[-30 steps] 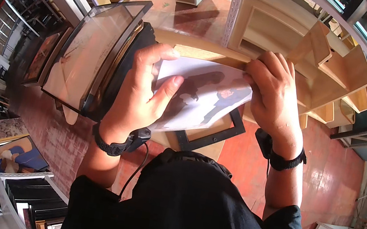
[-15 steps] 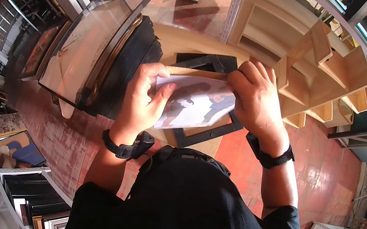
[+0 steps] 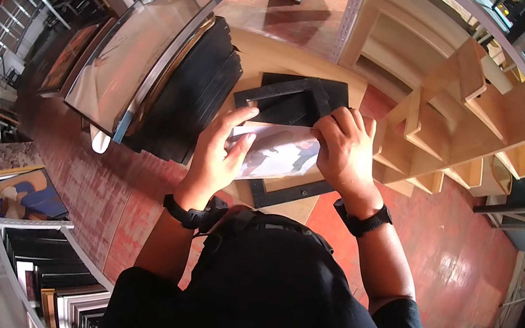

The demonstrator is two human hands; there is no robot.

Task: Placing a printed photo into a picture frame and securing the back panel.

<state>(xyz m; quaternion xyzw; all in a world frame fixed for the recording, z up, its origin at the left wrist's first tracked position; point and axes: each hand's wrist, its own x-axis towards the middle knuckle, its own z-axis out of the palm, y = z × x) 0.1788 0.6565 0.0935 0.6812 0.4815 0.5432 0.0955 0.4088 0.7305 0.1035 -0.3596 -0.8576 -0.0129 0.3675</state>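
Both my hands hold a photo print [image 3: 281, 155], pale with dark grey shapes, above a cardboard-coloured tabletop [image 3: 265, 50]. My left hand [image 3: 216, 156] is closed on its left edge, thumb across the face. At the right end, my right hand [image 3: 347, 152] pinches the far corner with its fingers curled. Below the print lies a black picture frame [image 3: 276, 199], partly hidden by it. Farther back, another black frame [image 3: 276, 96] rests on a flat black piece [image 3: 338, 94]. A thin brownish edge shows along the print's far side; whether it is a backing board I cannot tell.
A stack of black frames or panels [image 3: 196, 82] leans at the left, beside a large glazed frame [image 3: 132, 46]. To the right stands a light wooden shelf unit [image 3: 456, 121] on the red floor [image 3: 431, 243]. At lower left, a rack [image 3: 20, 283] holds several upright frames.
The print has been lowered and tilted flatter, with both hands coming closer together. My view has shifted, uncovering more of the black frame behind the print.
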